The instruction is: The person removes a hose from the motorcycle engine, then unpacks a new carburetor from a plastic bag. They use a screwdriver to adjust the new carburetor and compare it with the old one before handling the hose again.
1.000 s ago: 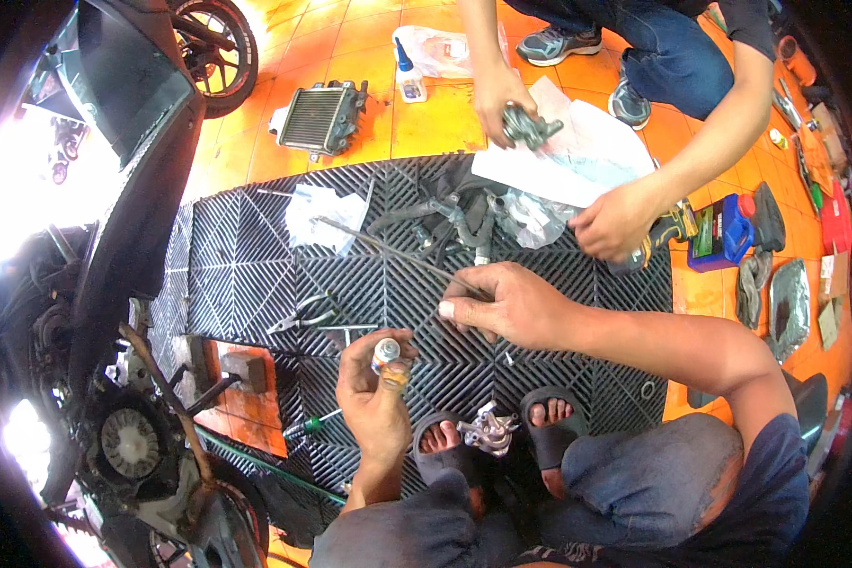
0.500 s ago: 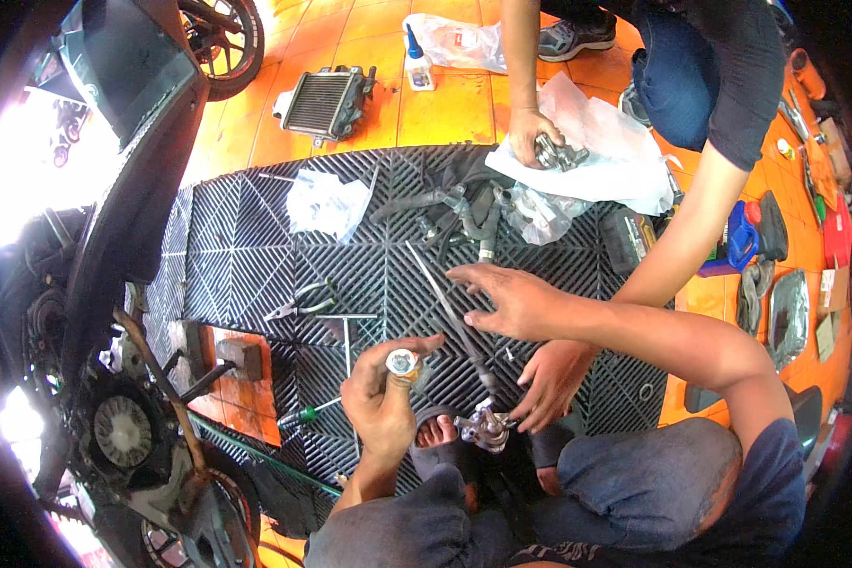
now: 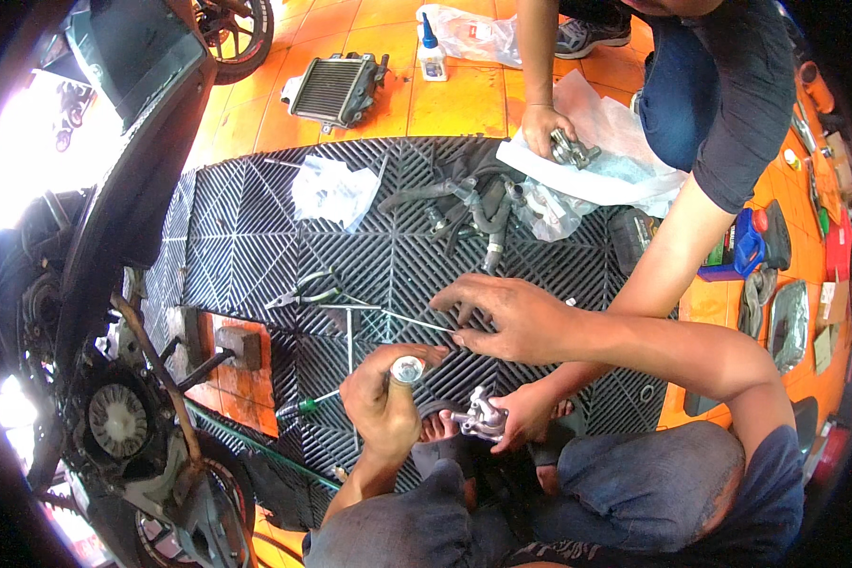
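Note:
My left hand [image 3: 381, 398] is closed around a small cylinder with a round silvery end [image 3: 407, 370] facing up; the fist hides its body. My right hand [image 3: 511, 317] has curled fingers, and a thin metal rod [image 3: 412, 322] runs leftward from its thumb tip. The rod's other end is hidden behind the hand. Below, a co-worker's hand [image 3: 530, 407], reaching under my right forearm, holds a silver metal casting [image 3: 484, 415] near my foot. The co-worker's other hand [image 3: 545, 131] grips a similar metal part [image 3: 574, 150] over white wrapping [image 3: 625, 170].
On the black ribbed mat [image 3: 237, 227] lie pliers [image 3: 303, 289], a T-handle wrench [image 3: 350, 341], a green-handled screwdriver [image 3: 298, 408], a plastic bag [image 3: 333, 192] and dark hoses [image 3: 483, 208]. A radiator [image 3: 334, 92] and a bottle [image 3: 432, 59] stand beyond. A partly stripped motorcycle [image 3: 114, 417] fills the left.
The long thin rod, which pointed away across the mat, now points left from my right hand. The co-worker's lower hand has closed more firmly on the silver casting. The view has shifted slightly.

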`<state>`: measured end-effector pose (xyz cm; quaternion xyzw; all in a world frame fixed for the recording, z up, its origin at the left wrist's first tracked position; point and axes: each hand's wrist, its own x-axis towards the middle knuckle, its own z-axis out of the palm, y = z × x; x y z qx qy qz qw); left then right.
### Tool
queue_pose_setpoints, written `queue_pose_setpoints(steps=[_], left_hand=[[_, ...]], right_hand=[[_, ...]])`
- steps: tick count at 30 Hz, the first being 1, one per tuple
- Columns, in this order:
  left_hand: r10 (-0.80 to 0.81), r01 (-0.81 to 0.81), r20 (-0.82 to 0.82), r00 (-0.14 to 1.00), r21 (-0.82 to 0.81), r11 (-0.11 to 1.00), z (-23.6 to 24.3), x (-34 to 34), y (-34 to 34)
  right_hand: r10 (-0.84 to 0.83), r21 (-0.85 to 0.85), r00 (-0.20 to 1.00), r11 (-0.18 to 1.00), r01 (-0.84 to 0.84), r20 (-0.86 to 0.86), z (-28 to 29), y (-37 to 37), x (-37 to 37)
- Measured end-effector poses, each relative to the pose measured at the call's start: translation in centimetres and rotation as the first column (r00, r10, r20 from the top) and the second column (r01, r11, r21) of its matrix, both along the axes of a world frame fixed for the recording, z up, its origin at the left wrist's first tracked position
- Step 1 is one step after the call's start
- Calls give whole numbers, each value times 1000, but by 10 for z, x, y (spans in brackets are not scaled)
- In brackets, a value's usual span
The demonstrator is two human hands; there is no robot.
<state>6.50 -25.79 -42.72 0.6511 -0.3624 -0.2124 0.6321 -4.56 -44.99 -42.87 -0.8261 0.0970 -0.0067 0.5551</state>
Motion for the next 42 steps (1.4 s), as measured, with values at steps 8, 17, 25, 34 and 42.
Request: queue_pose_setpoints(steps=[8,17,25,34,42], left_hand=[[101,-105,-244,965,-5,994,5,25,10],[57,-70,-378,924,-22,997,13,44,21],[4,-6,-434,901,-2,1000,18,52,38],[-53,54,-252,966,-6,999,5,49,19],[-35,38,-24,999,127,991,29,39,20]], right_hand=[[263,-505,942,796,-334,-208,-35,-4,5],[348,-516,861,693,-503,-372,-120,29,105],[200,-302,877,886,-352,-436,-144,47,115],[166,-518,967,819,-245,-195,-189,57,113],[91,-306,911,925,-227,-401,-154,22,97]])
